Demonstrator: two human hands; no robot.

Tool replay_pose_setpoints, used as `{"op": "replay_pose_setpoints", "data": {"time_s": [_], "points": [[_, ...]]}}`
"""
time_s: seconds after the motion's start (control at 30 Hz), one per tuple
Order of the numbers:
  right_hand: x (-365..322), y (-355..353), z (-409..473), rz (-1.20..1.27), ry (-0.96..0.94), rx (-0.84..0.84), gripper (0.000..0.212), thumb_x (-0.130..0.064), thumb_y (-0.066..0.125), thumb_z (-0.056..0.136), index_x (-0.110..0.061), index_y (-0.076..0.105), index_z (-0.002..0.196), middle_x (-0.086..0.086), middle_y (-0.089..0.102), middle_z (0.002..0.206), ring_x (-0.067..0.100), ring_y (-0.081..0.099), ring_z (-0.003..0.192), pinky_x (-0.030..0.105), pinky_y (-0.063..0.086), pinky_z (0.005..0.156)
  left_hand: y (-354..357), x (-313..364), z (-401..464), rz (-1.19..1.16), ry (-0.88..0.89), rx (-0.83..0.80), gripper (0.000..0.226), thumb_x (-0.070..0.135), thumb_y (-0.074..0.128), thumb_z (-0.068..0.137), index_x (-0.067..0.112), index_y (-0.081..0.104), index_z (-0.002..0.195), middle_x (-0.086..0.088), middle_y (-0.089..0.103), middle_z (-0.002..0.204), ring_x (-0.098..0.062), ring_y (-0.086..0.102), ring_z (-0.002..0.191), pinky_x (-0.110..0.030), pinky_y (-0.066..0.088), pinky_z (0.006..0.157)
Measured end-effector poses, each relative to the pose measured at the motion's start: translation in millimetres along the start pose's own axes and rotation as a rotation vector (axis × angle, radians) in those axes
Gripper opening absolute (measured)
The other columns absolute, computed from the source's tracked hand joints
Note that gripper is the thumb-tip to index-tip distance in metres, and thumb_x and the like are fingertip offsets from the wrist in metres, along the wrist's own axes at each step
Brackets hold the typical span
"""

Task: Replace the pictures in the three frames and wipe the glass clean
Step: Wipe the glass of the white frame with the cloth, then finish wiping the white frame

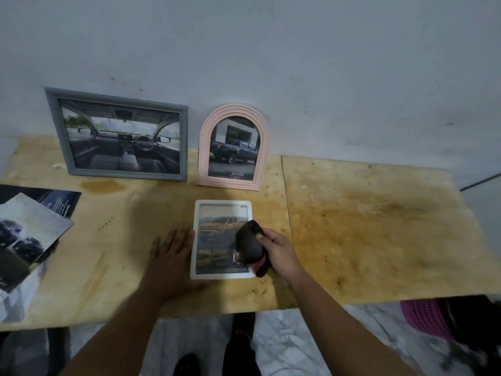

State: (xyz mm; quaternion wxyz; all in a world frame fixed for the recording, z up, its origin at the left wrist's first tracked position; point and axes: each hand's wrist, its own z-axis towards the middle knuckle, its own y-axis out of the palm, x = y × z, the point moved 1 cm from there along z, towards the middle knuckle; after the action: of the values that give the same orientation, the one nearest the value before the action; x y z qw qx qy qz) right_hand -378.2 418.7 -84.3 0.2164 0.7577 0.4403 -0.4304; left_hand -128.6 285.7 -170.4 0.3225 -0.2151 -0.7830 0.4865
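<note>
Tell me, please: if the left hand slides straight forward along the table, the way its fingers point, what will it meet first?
The left hand lies flat beside the white frame, fingers pointing toward the wall. Ahead is bare table, then probably the grey frame leaning on the wall, near its lower right corner, though the wide-angle view makes this uncertain.

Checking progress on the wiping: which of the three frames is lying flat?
The white frame, flat on the table under the cloth; the grey and pink frames lean upright.

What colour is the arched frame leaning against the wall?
Pale pink. The arched frame shows clearly in the head view, standing right of the grey frame.
</note>
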Motion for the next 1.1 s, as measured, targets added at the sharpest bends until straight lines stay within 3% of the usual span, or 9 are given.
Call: {"op": "replay_pose_setpoints", "data": {"time_s": [0.17, 0.3, 0.43, 0.57, 0.63, 0.73, 0.87, 1.0, 1.1], "points": [[13.7, -96.9, -14.9, 0.114, 0.131, 0.182, 0.024, -0.016, 0.055, 0.105, -0.010, 0.069, 0.124, 0.021, 0.075, 0.112, 0.043, 0.071, 0.102, 0.058, 0.057, 0.092, -26.7, 13.8, -1.0, -0.010, -0.098, -0.100, 0.139, 0.107, 0.033, 0.060, 0.018, 0.012, 0.164, -0.008, 0.014, 0.172, -0.030, 0.011, 0.158, -0.051, 0.019, 0.125], [34.2, -131.0, -6.7, -0.636, 0.179, 0.193, 0.048, -0.028, 0.059, 0.098, -0.022, 0.048, 0.145, 0.014, 0.057, 0.137, 0.031, 0.063, 0.112, 0.040, 0.057, 0.093, -42.8, 38.2, -4.6, -0.096, -0.213, 0.074, 0.104, 0.091, 0.055, 0.072, 0.023, 0.046, 0.150, -0.007, 0.050, 0.149, -0.034, 0.048, 0.132, -0.047, 0.050, 0.100], [9.4, -120.2, -15.2, -1.013, 0.189, 0.363, 0.069, -0.039, 0.056, 0.096, -0.032, 0.022, 0.155, 0.010, 0.036, 0.144, 0.035, 0.041, 0.134, 0.054, 0.043, 0.102, -51.6, 57.1, 4.2, -0.331, -0.382, 0.054, 0.085, 0.077, 0.059, 0.076, 0.025, 0.053, 0.142, -0.010, 0.056, 0.126, -0.036, 0.059, 0.113, -0.042, 0.054, 0.088], [-22.7, -70.9, -3.6, -0.828, -0.087, 0.131, 0.061, -0.032, 0.058, 0.100, -0.026, 0.035, 0.156, 0.001, 0.045, 0.150, 0.022, 0.049, 0.133, 0.039, 0.047, 0.106, -62.2, 68.8, 16.7, -0.551, -0.537, 0.045, 0.059, 0.056, 0.066, 0.093, 0.015, 0.056, 0.134, -0.014, 0.048, 0.127, -0.029, 0.073, 0.097, -0.035, 0.055, 0.086], [-33.4, -40.9, 5.6, -0.624, 0.053, -0.093, 0.056, -0.030, 0.059, 0.101, -0.021, 0.039, 0.153, -0.001, 0.046, 0.151, 0.018, 0.050, 0.134, 0.028, 0.047, 0.104, -59.2, 69.1, 20.8, -0.691, -0.580, 0.019, 0.053, 0.059, 0.067, 0.091, 0.014, 0.062, 0.120, -0.011, 0.046, 0.129, -0.016, 0.077, 0.073, -0.034, 0.061, 0.077], [-41.1, -10.8, 14.0, -0.321, 0.196, -0.243, 0.016, -0.027, 0.060, 0.102, -0.031, 0.059, 0.117, -0.009, 0.064, 0.123, 0.005, 0.063, 0.104, 0.015, 0.054, 0.080, -16.1, 43.0, 26.4, -0.787, -0.616, 0.041, 0.062, 0.087, 0.064, 0.074, 0.032, 0.075, 0.099, -0.013, 0.066, 0.110, -0.018, 0.076, 0.070, -0.040, 0.065, 0.075], [-28.2, -9.9, 15.2, -0.209, 0.192, -0.232, 0.010, -0.030, 0.065, 0.099, -0.033, 0.065, 0.109, -0.011, 0.072, 0.101, 0.002, 0.068, 0.089, 0.014, 0.052, 0.068, 4.5, 42.6, 17.9, -0.815, -0.637, 0.142, 0.057, 0.088, 0.059, 0.077, 0.039, 0.074, 0.104, -0.006, 0.073, 0.092, -0.019, 0.075, 0.073, -0.045, 0.064, 0.072], [-18.3, -35.4, 9.6, -0.136, 0.048, -0.122, 0.018, -0.027, 0.070, 0.096, -0.032, 0.069, 0.113, -0.006, 0.074, 0.108, 0.014, 0.071, 0.103, 0.033, 0.061, 0.087, -24.1, 84.8, 19.1, -0.839, -0.583, 0.167, 0.053, 0.081, 0.059, 0.083, 0.040, 0.069, 0.116, 0.001, 0.072, 0.095, -0.021, 0.072, 0.085, -0.050, 0.063, 0.076], [-27.5, -71.5, 16.6, -0.256, -0.039, 0.063, 0.028, -0.037, 0.071, 0.094, -0.034, 0.065, 0.120, -0.013, 0.062, 0.111, 0.007, 0.064, 0.101, 0.026, 0.058, 0.084, -74.7, 149.1, 35.8, -0.860, -0.486, 0.193, 0.028, 0.044, 0.071, 0.092, 0.042, 0.063, 0.118, 0.013, 0.060, 0.112, -0.016, 0.065, 0.101, -0.044, 0.059, 0.090]]}}
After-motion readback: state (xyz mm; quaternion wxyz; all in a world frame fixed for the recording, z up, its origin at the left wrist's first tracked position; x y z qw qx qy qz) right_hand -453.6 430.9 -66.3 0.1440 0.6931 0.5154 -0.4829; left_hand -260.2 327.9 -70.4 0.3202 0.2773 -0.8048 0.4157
